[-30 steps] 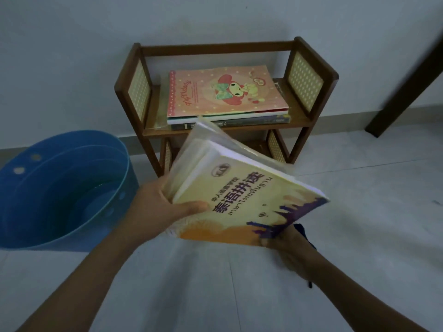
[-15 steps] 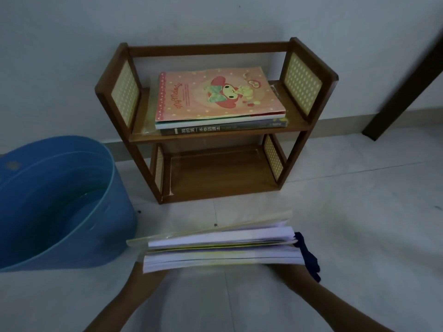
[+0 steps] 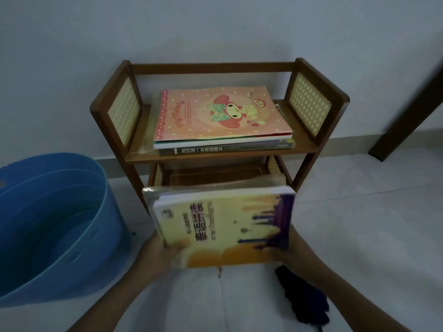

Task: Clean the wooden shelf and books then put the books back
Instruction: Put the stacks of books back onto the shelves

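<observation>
Your wooden shelf (image 3: 219,153) stands against the wall, two tiers, brown frame with yellow dotted side panels. Top tier holds a flat stack of books (image 3: 224,121), pink cartoon cover uppermost, a dark spine with white characters at the bottom. You hold a second pile of books (image 3: 223,224) level in front of the lower tier, yellow and purple cover facing up, far edge at the shelf opening; lower tier mostly hidden behind it.

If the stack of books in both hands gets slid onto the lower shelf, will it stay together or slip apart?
The stack of books probably shifts: its edges already sit uneven, and a glossy plastic sleeve among them looks slippery. It seems fairly heavy, since the left hand and the right hand each grip a near corner. The covers look soft, so it may sag.
</observation>
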